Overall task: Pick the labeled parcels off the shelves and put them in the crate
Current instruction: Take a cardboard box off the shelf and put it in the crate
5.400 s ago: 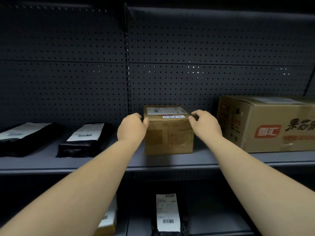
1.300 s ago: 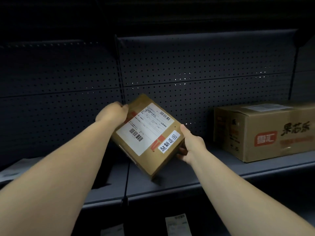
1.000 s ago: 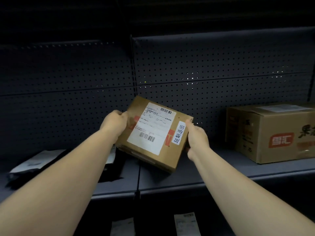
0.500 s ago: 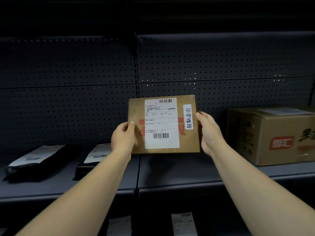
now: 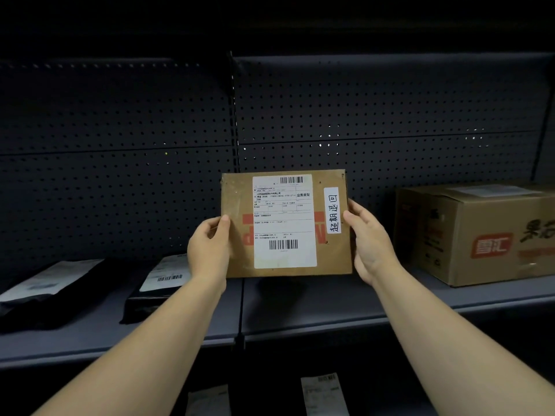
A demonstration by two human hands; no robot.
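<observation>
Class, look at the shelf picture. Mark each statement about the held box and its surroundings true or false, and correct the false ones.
1. Both hands hold the small cardboard box. True: the left hand and the right hand grip its side edges.
2. The box rests on the shelf. False: it is held above it.
3. The large carton sits to the right of the held box. True.
4. The box's label faces away from the camera. False: the white shipping label faces the camera.
</observation>
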